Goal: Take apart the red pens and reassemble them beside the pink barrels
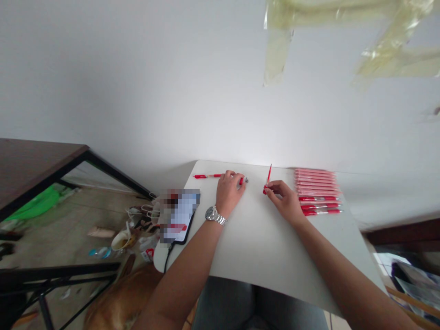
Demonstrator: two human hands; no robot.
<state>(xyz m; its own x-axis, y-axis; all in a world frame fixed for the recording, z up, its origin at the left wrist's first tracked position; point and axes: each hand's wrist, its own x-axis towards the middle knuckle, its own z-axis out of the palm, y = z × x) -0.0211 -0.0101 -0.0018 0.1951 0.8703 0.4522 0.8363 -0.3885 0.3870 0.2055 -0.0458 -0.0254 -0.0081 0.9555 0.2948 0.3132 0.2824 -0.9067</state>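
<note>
My left hand (229, 192) wears a silver watch and rests on the white table, fingers curled around a short red pen part (242, 180) with a grey end. A red and clear pen (206, 176) lies to its left and reaches up to the fingers; whether the two are joined is hidden. Between the thumb and fingers of my right hand (283, 199) is a thin red pen piece (269, 173), held nearly upright with its point upward. A small red piece (264, 189) shows at its lower end, by the fingertips.
Right of my right hand lies a row of several pink pen pieces (316, 181), with red pens (319, 211) nearest me. A phone (182, 217) on a cable sits at the table's left edge. The wall (220, 91) stands behind the table (261, 256).
</note>
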